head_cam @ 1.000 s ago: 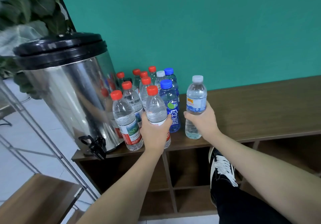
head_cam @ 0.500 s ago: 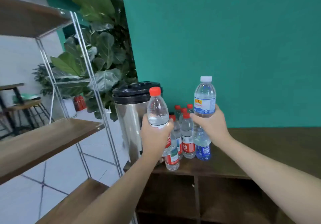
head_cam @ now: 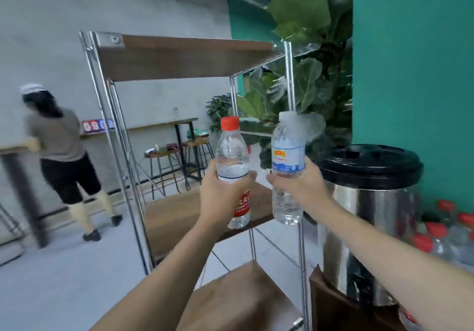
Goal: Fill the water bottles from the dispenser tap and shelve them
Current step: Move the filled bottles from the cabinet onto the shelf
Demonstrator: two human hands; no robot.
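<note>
My left hand (head_cam: 222, 197) grips a clear red-capped bottle (head_cam: 232, 156) with a red label, held upright. My right hand (head_cam: 302, 187) grips a white-capped bottle (head_cam: 287, 151) with a blue label, also upright. Both bottles are in the air in front of a metal-framed shelf rack (head_cam: 128, 151), level with its middle wooden shelf (head_cam: 174, 215). The steel water dispenser (head_cam: 369, 210) with a black lid stands to the right. Several more red-capped bottles (head_cam: 436, 230) cluster behind it.
The rack has a top board (head_cam: 179, 56) and a lower board (head_cam: 241, 294). A person (head_cam: 61, 156) stands at a table on the far left. Stools (head_cam: 174, 161) and large leafy plants (head_cam: 302, 74) stand behind the rack. A teal wall (head_cam: 415, 61) is on the right.
My view has swung left from the cabinet top to the shelf rack. Both hands lifted their bottles off the cabinet and carried them left, up toward the rack.
</note>
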